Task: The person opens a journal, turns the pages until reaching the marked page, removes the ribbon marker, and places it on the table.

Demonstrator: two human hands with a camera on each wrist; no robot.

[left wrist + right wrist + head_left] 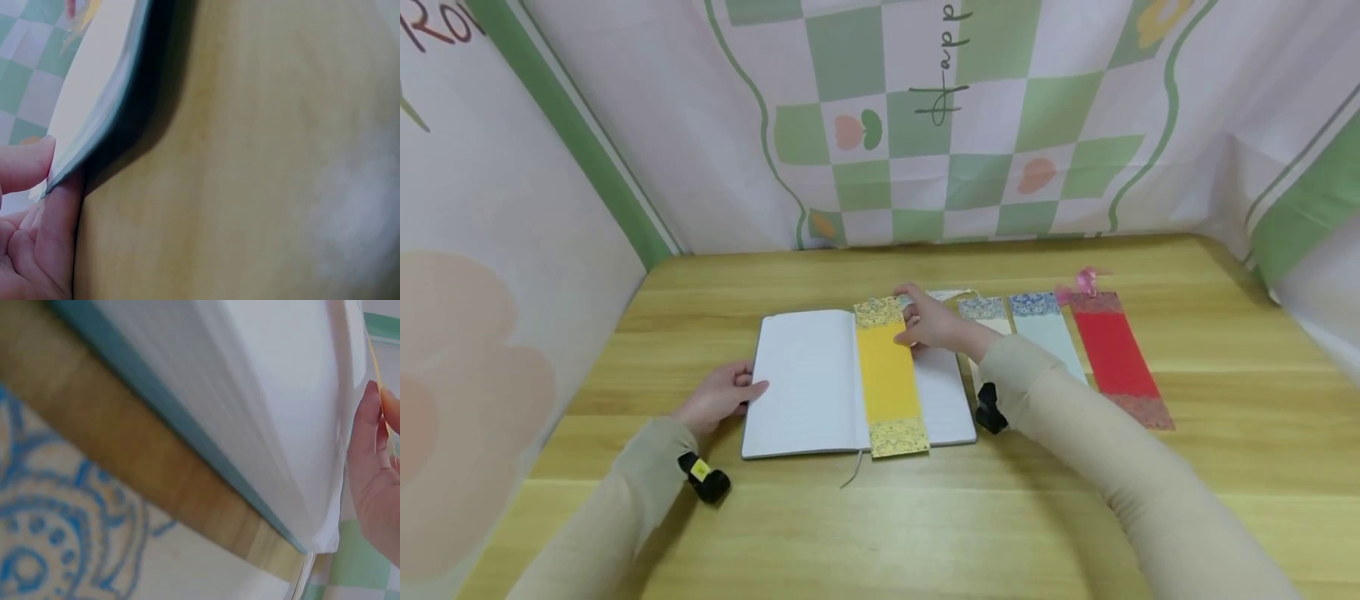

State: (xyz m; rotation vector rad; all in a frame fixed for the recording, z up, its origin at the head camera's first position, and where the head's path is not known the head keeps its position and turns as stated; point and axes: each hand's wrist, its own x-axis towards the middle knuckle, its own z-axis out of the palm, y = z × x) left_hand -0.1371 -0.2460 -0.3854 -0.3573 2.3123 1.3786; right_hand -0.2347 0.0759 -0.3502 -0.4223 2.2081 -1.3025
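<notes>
Bookmark work is under way: a yellow bookmark [888,379] with patterned ends lies lengthwise along the gutter of an open notebook [808,383], its lower end overhanging the notebook's near edge. The right hand [934,325] rests on the bookmark's top end, fingers curled and seeming to pinch it; the right wrist view shows fingertips [369,437] against a thin yellow edge beside the pages. The left hand [718,398] steadies the notebook's left edge, and the left wrist view shows thumb and finger [59,212] closing on the corner of cover and pages.

Judging by how things lie, the bookmark is placed on the page, but the notebook is not yet closed, so the job looks roughly midway.

Just right of the notebook lie three more bookmarks side by side: a cream bookmark [985,315], largely hidden by the right sleeve, a pale blue bookmark [1047,329], and a red bookmark [1116,354] with a pink ribbon [1084,283]. A thin grey ribbon marker [852,471] trails from the notebook onto the wooden counter [880,517]. Checked green-and-pink cloth [925,125] hangs behind.
</notes>
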